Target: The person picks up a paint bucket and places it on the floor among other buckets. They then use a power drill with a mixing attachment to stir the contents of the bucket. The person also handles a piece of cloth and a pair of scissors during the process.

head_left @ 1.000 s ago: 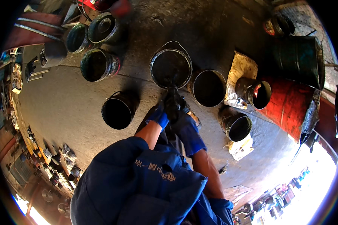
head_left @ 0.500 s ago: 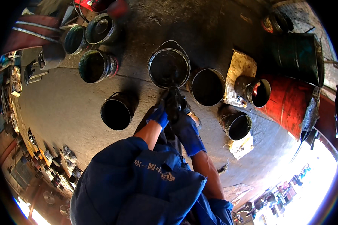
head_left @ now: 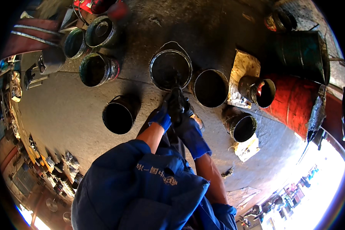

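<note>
Directly ahead of both hands, on the stained concrete floor (head_left: pixel 65 111), stands an open paint bucket (head_left: pixel 170 69) with a wire bail and a dark, wet-looking inside. Left hand (head_left: pixel 161 117) and right hand (head_left: pixel 186 124), both in blue gloves blackened at the fingers, are closed together around a dark stick-like tool (head_left: pixel 176 96); its far end reaches over the near rim into the bucket. Exact finger wrap cannot be told, as gloves and tool are equally dark. Just right of the hands' bucket, nearly touching it, sits a second open black bucket (head_left: pixel 211 88). Left of the left hand, set apart, is a smaller black can (head_left: pixel 119 115) lying tilted toward the camera. Right of the right hand lies another tilted can (head_left: pixel 241 126), and beyond it a tipped can (head_left: pixel 258 90) rests on a soiled sheet of cardboard (head_left: pixel 243 69). Farther right lies a red drum (head_left: pixel 291 103). Below the hands, blue workwear (head_left: pixel 142 191) fills the view.
</note>
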Tool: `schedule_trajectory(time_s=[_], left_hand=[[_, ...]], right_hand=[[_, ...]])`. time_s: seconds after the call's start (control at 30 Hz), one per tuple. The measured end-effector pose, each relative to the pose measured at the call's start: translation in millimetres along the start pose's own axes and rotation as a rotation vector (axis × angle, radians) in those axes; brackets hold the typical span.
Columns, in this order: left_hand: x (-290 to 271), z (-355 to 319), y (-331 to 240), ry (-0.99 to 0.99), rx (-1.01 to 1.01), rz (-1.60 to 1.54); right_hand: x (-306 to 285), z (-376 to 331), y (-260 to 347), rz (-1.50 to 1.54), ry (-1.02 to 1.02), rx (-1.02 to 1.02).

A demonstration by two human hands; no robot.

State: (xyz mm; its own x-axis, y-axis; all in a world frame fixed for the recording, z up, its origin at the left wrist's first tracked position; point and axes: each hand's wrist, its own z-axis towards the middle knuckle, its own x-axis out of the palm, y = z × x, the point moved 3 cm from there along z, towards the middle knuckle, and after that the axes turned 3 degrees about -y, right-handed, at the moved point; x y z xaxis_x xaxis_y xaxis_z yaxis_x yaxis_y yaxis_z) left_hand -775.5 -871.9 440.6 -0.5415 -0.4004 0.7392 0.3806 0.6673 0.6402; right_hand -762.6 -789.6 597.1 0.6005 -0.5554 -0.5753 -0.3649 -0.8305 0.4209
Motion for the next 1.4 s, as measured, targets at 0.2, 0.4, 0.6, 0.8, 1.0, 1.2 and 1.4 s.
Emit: schedule_trajectory(time_s=[0.2,0.4,0.6,0.8,1.0,1.2,1.4], left_hand=[[13,-7,-1,-0.081,0.092,0.002],[3,3,-5,0.047,0.003,0.02],[-31,-9,-33,-0.102,0.125,0.192],[-27,-7,-33,-0.141,0.097,0.297],[-28,-1,-34,0.182,-0.059,0.047],[-14,-2,-23,0.106,-0.026,0.081],[-27,-13,-42,-0.058,0.109,0.148]], right_hand=[[5,-1,7,-0.012,-0.022,-0.057],[-2,-4,2,0.077,-0.023,-0.068],[3,-5,5,0.093,0.003,-0.085],[2,0,9,0.048,0.014,-0.056],[-1,0,8,0.058,0.008,-0.091],[5,2,4,0.083,0.001,-0.124],[-3,0,20,0.023,0.066,-0.068]])
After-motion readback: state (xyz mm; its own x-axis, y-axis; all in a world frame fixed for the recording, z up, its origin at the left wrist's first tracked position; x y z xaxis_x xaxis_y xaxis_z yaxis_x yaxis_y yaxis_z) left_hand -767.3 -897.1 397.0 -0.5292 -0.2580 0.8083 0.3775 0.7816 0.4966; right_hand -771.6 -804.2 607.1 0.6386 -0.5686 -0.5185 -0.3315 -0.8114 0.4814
